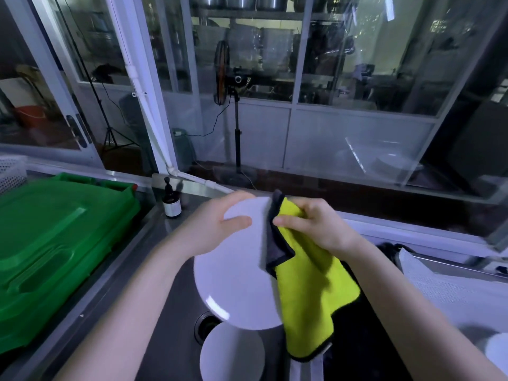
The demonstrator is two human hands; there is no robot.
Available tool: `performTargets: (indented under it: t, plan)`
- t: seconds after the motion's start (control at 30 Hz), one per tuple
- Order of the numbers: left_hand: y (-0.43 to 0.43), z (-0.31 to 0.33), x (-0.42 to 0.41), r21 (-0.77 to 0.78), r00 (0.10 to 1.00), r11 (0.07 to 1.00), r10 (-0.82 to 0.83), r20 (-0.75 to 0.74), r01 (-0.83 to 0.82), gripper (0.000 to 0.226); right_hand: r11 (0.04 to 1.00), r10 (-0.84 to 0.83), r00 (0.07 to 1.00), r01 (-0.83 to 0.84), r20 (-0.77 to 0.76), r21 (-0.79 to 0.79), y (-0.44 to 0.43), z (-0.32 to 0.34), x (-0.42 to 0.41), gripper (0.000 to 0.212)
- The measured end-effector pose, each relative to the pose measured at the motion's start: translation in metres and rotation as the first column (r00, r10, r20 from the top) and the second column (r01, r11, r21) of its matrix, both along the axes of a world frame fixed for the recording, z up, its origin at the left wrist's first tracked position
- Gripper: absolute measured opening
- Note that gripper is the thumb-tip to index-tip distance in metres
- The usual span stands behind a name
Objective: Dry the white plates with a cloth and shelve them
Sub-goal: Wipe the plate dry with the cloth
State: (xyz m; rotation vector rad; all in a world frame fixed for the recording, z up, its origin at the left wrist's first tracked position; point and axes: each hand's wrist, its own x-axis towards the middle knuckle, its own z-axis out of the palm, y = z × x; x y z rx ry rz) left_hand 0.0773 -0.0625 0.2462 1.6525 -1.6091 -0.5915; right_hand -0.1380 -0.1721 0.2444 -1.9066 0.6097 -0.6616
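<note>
A large white plate (pixel 236 281) is held tilted above the steel sink (pixel 176 320). My left hand (pixel 217 224) grips its upper left rim, thumb on the near face. My right hand (pixel 313 224) grips a yellow cloth with a grey backing (pixel 310 292) against the plate's right edge; the cloth hangs down over that side. A second white plate (pixel 232 353) lies lower in the sink, next to the drain (pixel 204 324). Another white dish edge (pixel 497 353) shows at the far right.
A green plastic crate lid (pixel 55 243) fills the counter on the left, with a white mesh basket (pixel 11 174) behind it. A dark pump bottle (pixel 171 202) stands at the sink's back corner. A white cloth or mat (pixel 445 287) lies right. Glass partitions rise behind.
</note>
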Motion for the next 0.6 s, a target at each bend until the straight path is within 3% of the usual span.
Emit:
performTargets:
  t: [0.03,0.1,0.17,0.23,0.3,0.37,0.47,0.6]
  plan:
    - [-0.002,0.002,0.000,0.001,0.999,0.999,-0.040,0.012,0.040,0.034,0.999,0.024,0.999,-0.024,-0.025,-0.026,0.000,0.003,0.002,0.024]
    - [0.001,0.000,0.000,-0.076,0.989,0.997,-0.023,-0.144,0.013,0.037,1.000,0.027,0.999,-0.027,0.045,-0.001,0.001,0.003,0.002,0.021]
    - [0.010,-0.012,-0.004,-0.168,0.895,0.955,0.157,-0.416,-0.246,0.034,0.994,-0.103,0.976,0.093,0.190,0.064,0.001,-0.005,-0.002,0.025]
    - [0.018,-0.035,-0.018,-0.177,0.751,0.871,0.273,-0.601,-0.458,0.028,0.929,-0.321,0.883,0.222,0.342,0.297,0.005,-0.018,-0.004,0.020]
    - [0.021,-0.056,-0.039,-0.158,0.656,0.852,0.252,-0.711,-0.499,0.030,0.797,-0.478,0.783,0.197,0.398,0.571,0.014,-0.033,-0.001,0.008]
    - [0.016,-0.065,-0.050,-0.146,0.602,0.834,0.251,-0.758,-0.532,0.031,0.731,-0.532,0.754,0.180,0.384,0.658,0.024,-0.045,0.003,0.010]
    - [0.010,-0.059,-0.039,-0.146,0.644,0.829,0.295,-0.706,-0.539,0.031,0.751,-0.501,0.781,0.177,0.373,0.636,0.024,-0.043,0.004,0.014]
    - [0.009,-0.033,-0.009,-0.211,0.881,0.911,0.248,-0.404,-0.353,0.029,0.920,-0.316,0.890,0.202,0.330,0.336,0.002,-0.015,-0.002,0.008]
